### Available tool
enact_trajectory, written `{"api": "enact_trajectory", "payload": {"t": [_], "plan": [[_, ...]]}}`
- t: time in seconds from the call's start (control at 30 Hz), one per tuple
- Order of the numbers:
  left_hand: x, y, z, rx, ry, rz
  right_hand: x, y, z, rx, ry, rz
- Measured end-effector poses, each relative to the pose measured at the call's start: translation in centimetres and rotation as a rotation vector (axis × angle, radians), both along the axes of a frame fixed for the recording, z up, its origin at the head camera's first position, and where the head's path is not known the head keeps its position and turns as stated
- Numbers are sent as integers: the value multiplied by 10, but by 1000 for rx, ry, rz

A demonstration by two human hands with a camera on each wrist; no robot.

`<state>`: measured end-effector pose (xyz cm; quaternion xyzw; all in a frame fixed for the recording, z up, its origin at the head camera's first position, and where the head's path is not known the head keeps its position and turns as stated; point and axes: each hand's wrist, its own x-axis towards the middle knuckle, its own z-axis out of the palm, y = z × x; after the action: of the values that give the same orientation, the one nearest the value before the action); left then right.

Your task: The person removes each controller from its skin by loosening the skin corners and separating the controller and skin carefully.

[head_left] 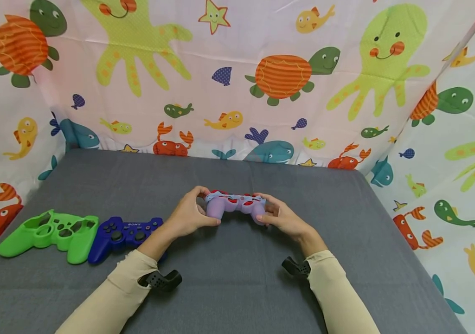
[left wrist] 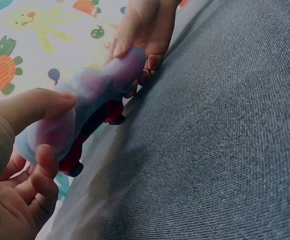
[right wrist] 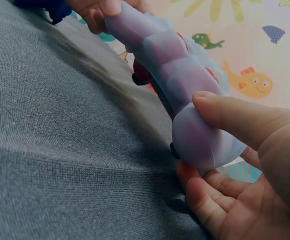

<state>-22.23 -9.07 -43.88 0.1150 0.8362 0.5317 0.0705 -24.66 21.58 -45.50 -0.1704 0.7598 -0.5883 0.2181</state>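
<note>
Both hands hold a red game controller that has a translucent pale-blue silicone cover over it, making its grips look lilac. My left hand grips one end, thumb on the grip and fingers curled beneath. At the other end, my right hand pinches the opposite grip between thumb and fingers. Through openings in the cover, red shows in the head view. Red casing and dark triggers stick out past the cover's edge in the left wrist view. The controller is held close over the grey table, with its grips toward me.
A blue Sony controller lies on the grey table, just left of my left forearm. Beside it, farther left, lies a green silicone controller cover. A patterned sea-animal curtain encloses the back and sides.
</note>
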Motion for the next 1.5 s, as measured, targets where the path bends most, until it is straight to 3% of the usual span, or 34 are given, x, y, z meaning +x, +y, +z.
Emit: {"api": "enact_trajectory", "payload": {"t": [0.13,0.33,0.6,1.07,1.33,1.5], "plan": [[0,0,0,11,17,9,-1,0,1,-1,-1,0],[-1,1,0,-65,76,71,-2,1,-1,9,26,-1],[0,1,-1,-85,94,89,-1,-2,-4,-16,57,-4],[-6,-5,-1,13,-84,81,-3,-3,-2,-112,95,-82],[-5,-9,2,-33,-116,49,-1,-5,-2,-79,99,-65],[-3,-8,4,-48,-124,50,1,-6,0,-82,94,-110]]}}
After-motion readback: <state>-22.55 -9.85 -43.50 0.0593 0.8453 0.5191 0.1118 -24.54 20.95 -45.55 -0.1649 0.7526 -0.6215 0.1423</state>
